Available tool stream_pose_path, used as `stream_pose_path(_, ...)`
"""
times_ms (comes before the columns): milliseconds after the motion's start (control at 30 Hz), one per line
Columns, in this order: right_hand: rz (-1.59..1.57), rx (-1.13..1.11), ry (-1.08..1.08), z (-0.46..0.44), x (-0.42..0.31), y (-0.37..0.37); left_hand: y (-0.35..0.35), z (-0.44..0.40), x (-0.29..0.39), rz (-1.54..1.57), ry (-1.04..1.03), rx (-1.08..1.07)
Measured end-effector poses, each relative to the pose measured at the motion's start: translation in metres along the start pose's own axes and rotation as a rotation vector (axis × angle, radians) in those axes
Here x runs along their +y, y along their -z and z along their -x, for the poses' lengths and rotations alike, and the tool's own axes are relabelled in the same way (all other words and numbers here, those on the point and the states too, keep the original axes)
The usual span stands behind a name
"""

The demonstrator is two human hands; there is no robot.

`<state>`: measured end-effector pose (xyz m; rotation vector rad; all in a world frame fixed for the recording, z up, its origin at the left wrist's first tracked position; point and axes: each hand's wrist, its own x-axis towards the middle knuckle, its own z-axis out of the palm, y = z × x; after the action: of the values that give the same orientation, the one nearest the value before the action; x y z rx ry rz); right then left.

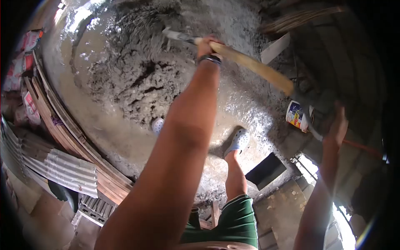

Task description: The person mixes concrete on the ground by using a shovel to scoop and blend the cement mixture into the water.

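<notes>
A long tool with a pale wooden handle (254,66) slants across the upper middle. My left hand (208,45) is closed round it near its grey, mortar-smeared end (179,35). My right hand (338,125) is at the right, beyond the handle's thick end and apart from it; its fingers are dim and blurred. Below and left of the tool lies a heap of wet grey mortar (141,79) with gouges in it, and watery slurry (104,129) spreads around it.
A labelled white bucket (296,116) stands left of my right hand. Curved wooden planks (75,137) and corrugated sheet (71,171) edge the left side. A dark rectangular container (266,171) is near my clog (239,141). Straw-like bristles (300,20) lie at upper right.
</notes>
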<state>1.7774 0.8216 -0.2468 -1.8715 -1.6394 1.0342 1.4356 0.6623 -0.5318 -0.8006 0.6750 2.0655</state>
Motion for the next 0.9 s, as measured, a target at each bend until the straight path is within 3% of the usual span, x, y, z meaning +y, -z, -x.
stream_pose_path(67, 0.039, -0.039, 0.265, 0.006, -0.080, -0.027, -0.036, 0.028, 0.038, 0.161, -0.044, -0.012)
stream_pose_path(133, -0.082, -0.090, 0.413, 0.008, -0.128, -0.012, -0.054, 0.047, 0.060, 0.402, -0.081, -0.014)
stream_pose_path(167, -0.079, -0.242, 0.514, 0.001, -0.147, 0.018, -0.064, 0.059, 0.064, 0.400, -0.085, -0.020)
stream_pose_path(267, -0.163, -0.114, 0.577, 0.047, -0.201, 0.074, -0.078, 0.113, 0.066, 0.543, -0.189, -0.171)
stream_pose_path(333, 0.622, -0.014, 1.077, 0.085, -0.220, 0.129, -0.072, 0.158, 0.069, 0.410, -0.298, -0.063)
stream_pose_path(400, 0.442, -0.226, 1.118, 0.132, -0.188, 0.110, -0.055, 0.209, 0.079, 0.517, -0.207, 0.036)
stream_pose_path(433, 0.354, -0.337, 1.125, 0.155, -0.172, 0.100, 0.019, 0.177, 0.088, 0.386, -0.184, -0.194)
stream_pose_path(467, 0.273, -0.433, 1.209, 0.162, -0.158, 0.088, 0.043, 0.187, 0.089, 0.254, -0.197, 0.004)
stream_pose_path(567, 0.088, -0.743, 1.403, 0.182, -0.124, 0.066, 0.068, 0.203, 0.071, 0.200, -0.089, 0.214)
stream_pose_path(633, 0.133, -0.807, 1.409, 0.189, -0.124, 0.086, 0.041, 0.244, 0.060, 0.163, -0.099, 0.093)
stream_pose_path(700, 0.157, -0.822, 1.382, 0.190, -0.119, 0.100, 0.000, 0.295, 0.042, 0.336, -0.114, 0.102)
stream_pose_path(767, 0.168, -0.841, 1.366, 0.189, -0.115, 0.107, -0.021, 0.335, 0.028, 0.311, -0.131, 0.058)
stream_pose_path(833, 0.175, -0.856, 1.369, 0.187, -0.108, 0.110, 0.007, 0.336, 0.025, 0.302, -0.105, 0.112)
stream_pose_path(900, 0.178, -0.886, 1.359, 0.186, -0.100, 0.120, 0.078, 0.302, 0.032, 0.140, -0.031, 0.103)
